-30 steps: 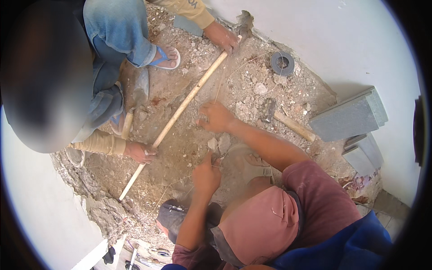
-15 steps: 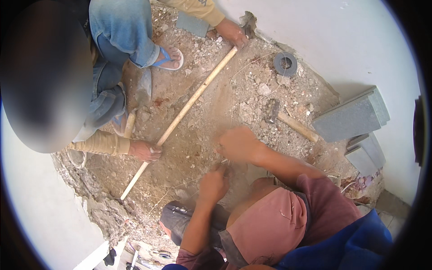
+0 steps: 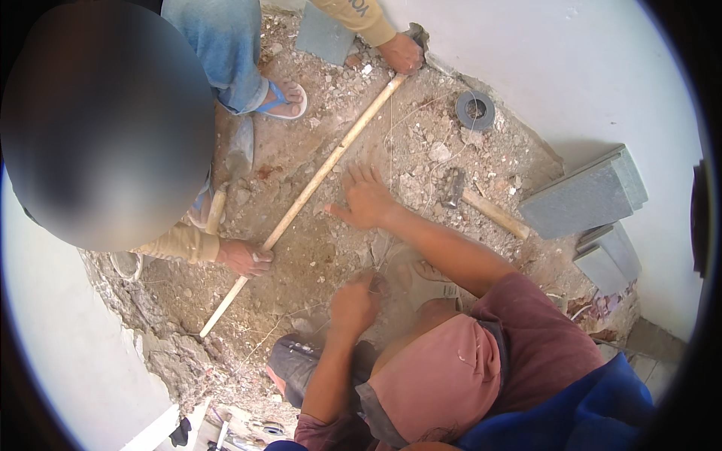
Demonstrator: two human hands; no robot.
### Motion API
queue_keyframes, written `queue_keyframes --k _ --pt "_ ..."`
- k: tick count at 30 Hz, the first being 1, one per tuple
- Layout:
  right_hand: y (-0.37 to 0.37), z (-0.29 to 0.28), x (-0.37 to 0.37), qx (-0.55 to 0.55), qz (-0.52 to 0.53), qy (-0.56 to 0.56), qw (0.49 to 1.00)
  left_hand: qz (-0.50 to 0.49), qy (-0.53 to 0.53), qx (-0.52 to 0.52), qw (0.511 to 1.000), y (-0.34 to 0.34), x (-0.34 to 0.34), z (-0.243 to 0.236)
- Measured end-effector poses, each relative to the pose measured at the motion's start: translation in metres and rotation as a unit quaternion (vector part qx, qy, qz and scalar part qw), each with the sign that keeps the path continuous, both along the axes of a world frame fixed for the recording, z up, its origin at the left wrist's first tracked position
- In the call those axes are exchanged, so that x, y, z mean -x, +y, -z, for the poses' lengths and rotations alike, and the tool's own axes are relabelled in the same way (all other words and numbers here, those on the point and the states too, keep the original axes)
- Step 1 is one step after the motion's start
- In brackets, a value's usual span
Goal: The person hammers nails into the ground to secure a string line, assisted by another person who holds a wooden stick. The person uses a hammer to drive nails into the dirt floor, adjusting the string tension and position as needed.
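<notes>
Wooden pole [image 3: 326, 167] diag., long axis lower-L to upper-R

Co-worker's head [image 3: 109, 128] — a dark blur

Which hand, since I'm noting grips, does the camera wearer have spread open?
The right hand, nearer the wooden stick: its fingers fan out, thumb held apart. The left hand is curled in; whether it grips anything is unclear.

Bright, soft light — black around the rim, co-worker's head [image 3: 113, 128] heavily blurred.
</notes>
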State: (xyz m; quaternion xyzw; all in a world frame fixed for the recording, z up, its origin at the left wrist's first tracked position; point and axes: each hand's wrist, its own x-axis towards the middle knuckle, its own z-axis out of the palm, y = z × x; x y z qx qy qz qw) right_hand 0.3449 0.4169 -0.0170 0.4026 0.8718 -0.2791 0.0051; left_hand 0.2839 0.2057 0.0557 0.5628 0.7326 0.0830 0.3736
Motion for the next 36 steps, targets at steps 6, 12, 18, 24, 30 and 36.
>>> queue_keyframes --k 6,12,18,24,30,36 --pt "0.007 0.022 0.002 0.025 0.021 0.068 0.997 -0.069 0.01 -0.015 0.997 0.004 0.011 0.002" --pt "-0.011 0.012 -0.014 0.037 -0.117 0.092 0.988 -0.137 0.027 -0.098 0.985 0.011 0.022 -0.002" --pt "-0.014 -0.002 -0.015 0.251 -0.116 0.214 0.937 -0.175 0.061 -0.159 0.97 0.012 0.031 -0.004" --pt "0.011 0.015 0.01 -0.004 0.072 0.14 0.988 -0.175 0.073 -0.141 0.972 0.005 0.031 -0.002" --pt "0.005 0.017 0.021 0.064 -0.033 0.075 0.995 -0.166 0.067 -0.166 0.97 0.003 0.029 0.001" --pt "0.016 0.023 0.004 0.108 -0.098 0.152 0.978 -0.161 0.064 -0.113 0.978 0.015 0.026 -0.004"
